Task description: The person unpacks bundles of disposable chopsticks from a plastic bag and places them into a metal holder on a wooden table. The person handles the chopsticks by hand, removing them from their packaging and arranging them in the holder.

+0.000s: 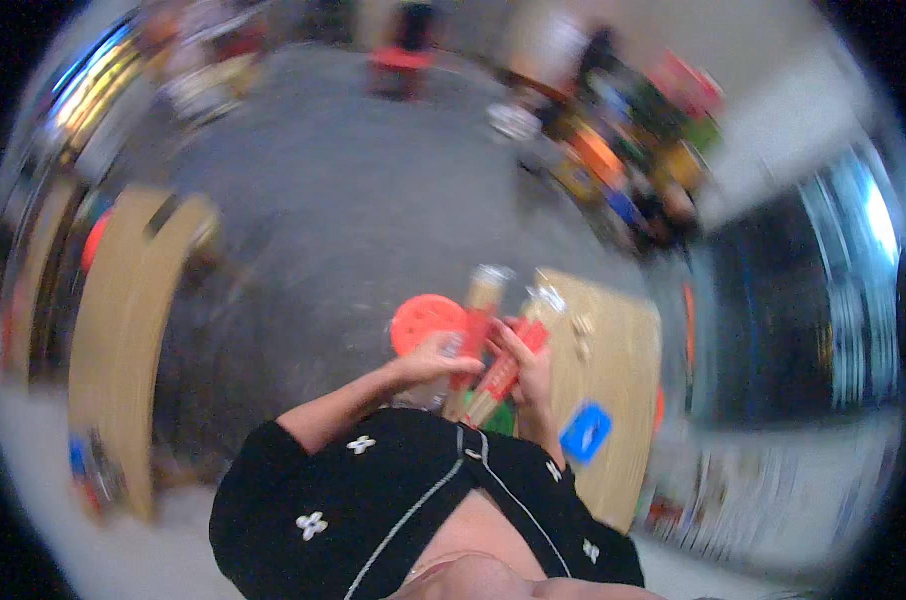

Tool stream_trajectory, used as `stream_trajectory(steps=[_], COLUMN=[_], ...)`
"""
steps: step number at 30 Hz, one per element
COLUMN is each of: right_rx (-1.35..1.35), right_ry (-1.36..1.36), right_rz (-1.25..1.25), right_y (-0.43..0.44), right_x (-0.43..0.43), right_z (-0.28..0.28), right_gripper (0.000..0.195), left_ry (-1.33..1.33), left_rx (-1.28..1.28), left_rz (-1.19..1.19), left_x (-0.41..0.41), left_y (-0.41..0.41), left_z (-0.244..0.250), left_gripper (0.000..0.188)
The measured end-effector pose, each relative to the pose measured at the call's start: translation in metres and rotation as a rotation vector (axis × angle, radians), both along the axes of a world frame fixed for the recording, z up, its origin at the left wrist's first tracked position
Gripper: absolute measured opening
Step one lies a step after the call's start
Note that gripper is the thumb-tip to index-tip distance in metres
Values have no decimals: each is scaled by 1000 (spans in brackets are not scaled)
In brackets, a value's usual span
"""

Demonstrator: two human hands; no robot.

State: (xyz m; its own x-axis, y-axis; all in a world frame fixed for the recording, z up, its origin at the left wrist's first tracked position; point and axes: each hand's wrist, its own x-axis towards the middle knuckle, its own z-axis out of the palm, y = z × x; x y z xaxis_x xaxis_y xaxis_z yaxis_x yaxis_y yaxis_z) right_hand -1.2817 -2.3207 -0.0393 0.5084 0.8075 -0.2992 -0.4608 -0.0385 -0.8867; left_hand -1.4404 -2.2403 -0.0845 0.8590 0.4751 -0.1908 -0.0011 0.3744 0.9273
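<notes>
My left hand [436,360] grips a long clear-wrapped packet [480,304] with a red label band. Its pale contents look like dried noodles or thin sticks; blur hides which. A second, similar packet [507,365] leans to the right in my right hand [529,367], whose fingers wrap around its red band. Both packets are held side by side in front of my waist, with their clear film ends pointing away from me. A round red stool [425,321] with holes in its seat stands just beyond my left hand. Something green [499,417] shows partly beneath the packets.
A wooden table [625,315] at my right bears a blue box [586,433] and small pale pieces [582,334]. Another wooden table [119,322] stands at the left. Piled goods [618,157] line the far right, and a red chair [400,64] is at the back.
</notes>
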Motion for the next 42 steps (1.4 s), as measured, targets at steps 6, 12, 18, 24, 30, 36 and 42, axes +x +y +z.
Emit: stream_trajectory(steps=[6,12,18,24,30,36,42], right_rx=[103,370,295,-124,-422,-854,-939], right_ry=[113,111,-152,-516,-1006,-827,-873], right_rz=[-578,-1343,-2116,-2359,-2196,-2078,-2062], right_y=[-110,-296,-499,-683,-807,-859,-845], right_x=[84,110,77,109,211,258,265], right_z=[-33,-38,-54,-66,-37,-53,-95], right_gripper=[22,16,17,20,18,20,34], left_ry=[33,28,144,227,219,234,244], left_rx=[-50,-65,-11,-32,-57,4,49], left_rz=[-487,-709,-789,-784,-789,-714,-700], left_x=[123,224,259,279,290,300,314], left_y=[-7,-100,-192,-251,-294,-324,-345], left_z=[-9,14,24,-8,20,35,38], left_gripper=[26,25,24,37,37,32,28])
